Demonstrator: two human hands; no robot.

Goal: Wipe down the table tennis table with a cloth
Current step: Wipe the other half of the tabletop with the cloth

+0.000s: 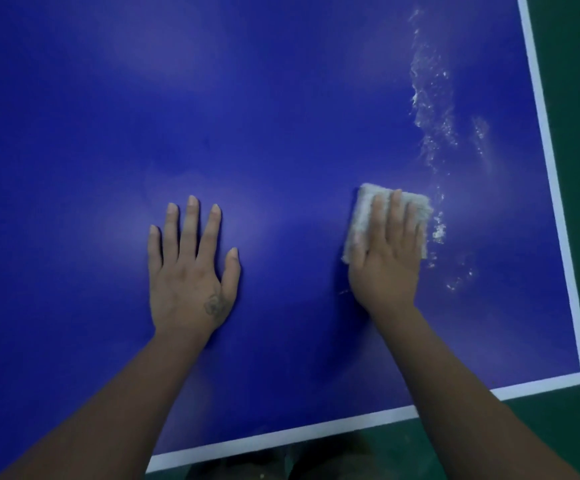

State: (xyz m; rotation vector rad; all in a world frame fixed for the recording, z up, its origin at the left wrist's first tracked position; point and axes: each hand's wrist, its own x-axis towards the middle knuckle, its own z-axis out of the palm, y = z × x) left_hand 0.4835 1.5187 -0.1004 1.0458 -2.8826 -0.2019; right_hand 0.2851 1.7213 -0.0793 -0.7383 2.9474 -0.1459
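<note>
Pressing the cloth (359, 216) flat under straight fingers, the right hand (385, 258) wipes the desk (281, 98); the left hand (188, 271) rests spread. White residue (434, 109) at one o'clock is unwiped; elsewhere looks clean.

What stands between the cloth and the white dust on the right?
Nothing visible. The right hand presses the cloth flat on the blue table, and the nearest white specks lie just beside its right edge.
</note>
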